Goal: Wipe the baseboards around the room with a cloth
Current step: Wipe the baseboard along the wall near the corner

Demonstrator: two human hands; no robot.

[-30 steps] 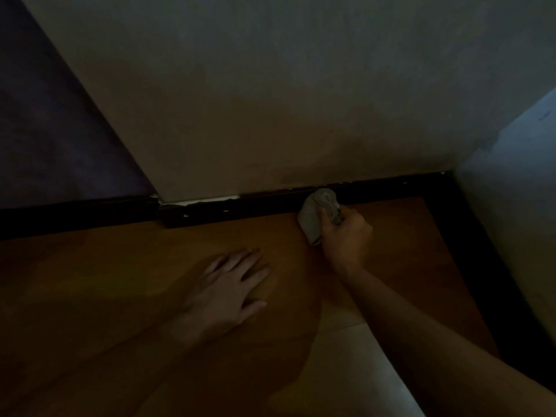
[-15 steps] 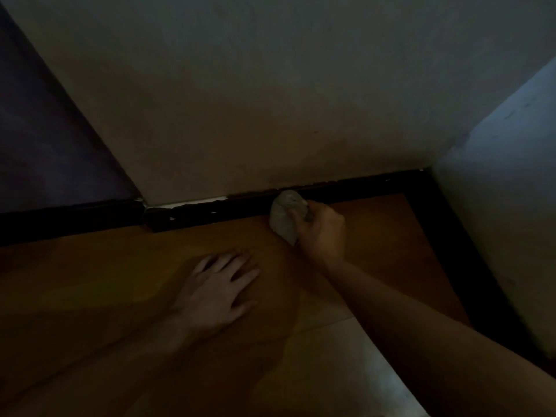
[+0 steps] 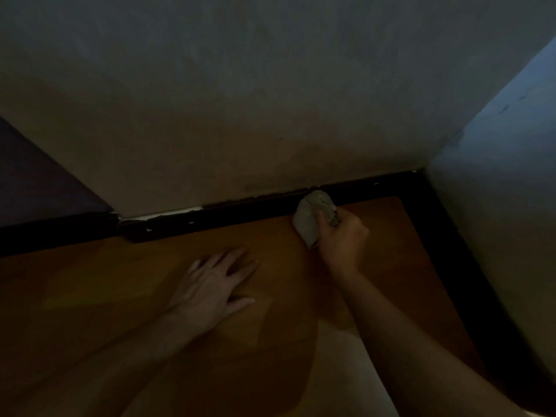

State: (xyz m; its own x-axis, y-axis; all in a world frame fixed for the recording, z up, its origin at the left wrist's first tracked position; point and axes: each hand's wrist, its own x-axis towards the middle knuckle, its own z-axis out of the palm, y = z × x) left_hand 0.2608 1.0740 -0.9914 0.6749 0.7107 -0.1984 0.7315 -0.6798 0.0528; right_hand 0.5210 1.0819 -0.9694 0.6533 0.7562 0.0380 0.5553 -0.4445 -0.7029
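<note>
Grey cloth (image 3: 310, 219) in right hand (image 3: 343, 243) presses black baseboard (image 3: 240, 209) near corner (image 3: 421, 177).

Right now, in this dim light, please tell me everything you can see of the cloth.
The cloth is pale grey and looks like soft fabric, bunched into a wad rather than spread flat. The right hand grips it, fingers curled round its right side. Its top lies against the black baseboard; its lower end hangs over the brown floor. Its upper part shows darker patches; whether dirt or shadow, I cannot tell.
</note>
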